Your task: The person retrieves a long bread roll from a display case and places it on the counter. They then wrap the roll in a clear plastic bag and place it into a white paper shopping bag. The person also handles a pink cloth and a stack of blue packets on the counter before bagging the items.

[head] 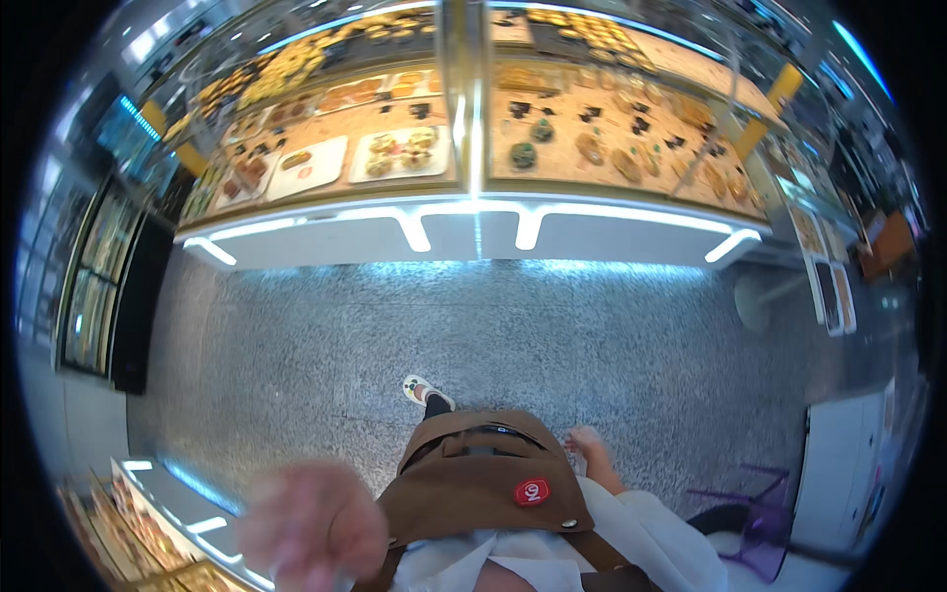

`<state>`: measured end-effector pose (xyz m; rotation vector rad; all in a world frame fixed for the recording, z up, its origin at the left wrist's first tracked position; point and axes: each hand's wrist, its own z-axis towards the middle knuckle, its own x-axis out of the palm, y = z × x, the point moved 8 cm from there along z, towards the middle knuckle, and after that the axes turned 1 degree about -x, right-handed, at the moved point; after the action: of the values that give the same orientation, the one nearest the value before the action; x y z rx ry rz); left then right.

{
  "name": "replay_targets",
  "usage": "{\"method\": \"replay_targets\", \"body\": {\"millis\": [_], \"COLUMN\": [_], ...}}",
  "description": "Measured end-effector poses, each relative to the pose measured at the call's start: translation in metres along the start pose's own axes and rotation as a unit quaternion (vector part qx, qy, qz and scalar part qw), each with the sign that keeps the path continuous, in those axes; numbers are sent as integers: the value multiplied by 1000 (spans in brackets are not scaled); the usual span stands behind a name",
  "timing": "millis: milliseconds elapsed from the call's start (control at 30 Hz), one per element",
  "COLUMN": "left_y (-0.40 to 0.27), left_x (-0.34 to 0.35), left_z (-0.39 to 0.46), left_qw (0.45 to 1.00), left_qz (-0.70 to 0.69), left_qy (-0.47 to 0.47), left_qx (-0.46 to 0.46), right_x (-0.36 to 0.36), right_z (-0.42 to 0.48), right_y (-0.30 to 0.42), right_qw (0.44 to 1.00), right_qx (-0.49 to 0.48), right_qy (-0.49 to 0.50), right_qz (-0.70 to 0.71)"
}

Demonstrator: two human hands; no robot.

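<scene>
My left hand is raised close to the camera at the lower left, strongly blurred, so its fingers cannot be made out. Lower down, at my right side, hangs my right hand beside the brown apron; its fingers are too small and soft to tell whether they are closed. Nothing is plainly seen in either hand. The apron bears a red badge and covers a white shirt. Ahead stands a lit bakery display case with pastries on shelves, among them filled pastries on a white tray.
Grey speckled floor lies between me and the case. A dark-sided display fridge stands left, another lit pastry case at lower left. On the right are a white cabinet, a purple stool-like frame and a counter with trays.
</scene>
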<state>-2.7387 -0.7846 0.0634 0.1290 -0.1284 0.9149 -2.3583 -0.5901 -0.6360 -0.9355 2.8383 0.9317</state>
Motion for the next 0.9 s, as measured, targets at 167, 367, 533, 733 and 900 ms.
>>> {"method": "replay_targets", "body": {"millis": [167, 367, 533, 733, 900], "left_y": [69, -60, -46, -32, -30], "left_x": [-47, -134, -96, -87, -74], "left_z": [-299, -317, -274, -308, -322], "left_qw": [400, 443, 572, 491, 473], "left_qz": [165, -2, -126, -103, -107], "left_qy": [775, 753, 594, 665, 693], "left_qx": [-460, -486, -551, -553, -533], "right_x": [-1, -16, -28, -20, -12], "right_z": [-54, -33, -11, 37, 7], "right_y": [15, 12, 20, 60, 94], "right_qw": [999, 997, 996, 999, 998], "right_qx": [39, 71, 68, -7, -47], "right_qy": [-7, 21, 35, 41, 32], "right_qz": [26, -29, -47, -2, 29]}}
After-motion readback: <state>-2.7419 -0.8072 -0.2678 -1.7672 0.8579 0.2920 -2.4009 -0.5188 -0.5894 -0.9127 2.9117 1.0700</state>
